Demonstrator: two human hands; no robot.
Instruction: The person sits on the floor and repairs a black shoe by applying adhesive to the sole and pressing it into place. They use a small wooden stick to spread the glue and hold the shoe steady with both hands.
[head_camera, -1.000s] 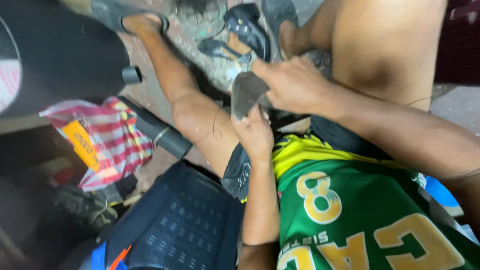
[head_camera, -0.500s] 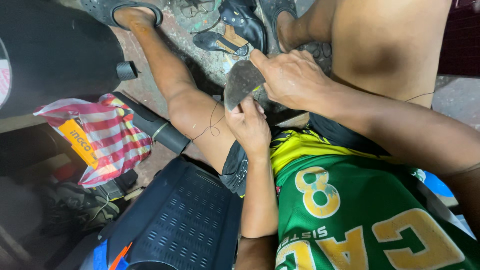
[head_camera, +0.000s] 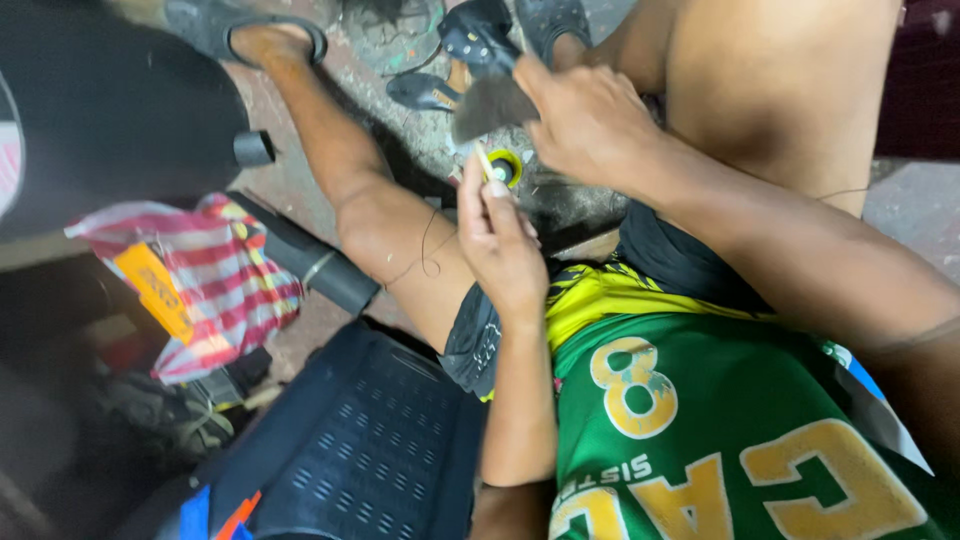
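Sitting w/ knees apart, the person kept both hands over the gap, prob. to work above the floor. Left hand (head_camera: 500, 245) pinched a thin pale stick (head_camera: 484, 162) betw. thumb & finger, tip toward a small yellow-rimmed pot (head_camera: 505, 167) on the ground. Right hand (head_camera: 590, 125) gripped a dark grey sole piece (head_camera: 492, 105), fingers pressed on it, angled toward the stick. Farther off lay dark sandals (head_camera: 470, 30).

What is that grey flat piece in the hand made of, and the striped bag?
The grey piece, pinched by the right hand, looks like matte rubber or leather: dull, thin, slightly bent. The striped bag seems thin plastic or woven sheet: crumpled, faintly shiny folds.
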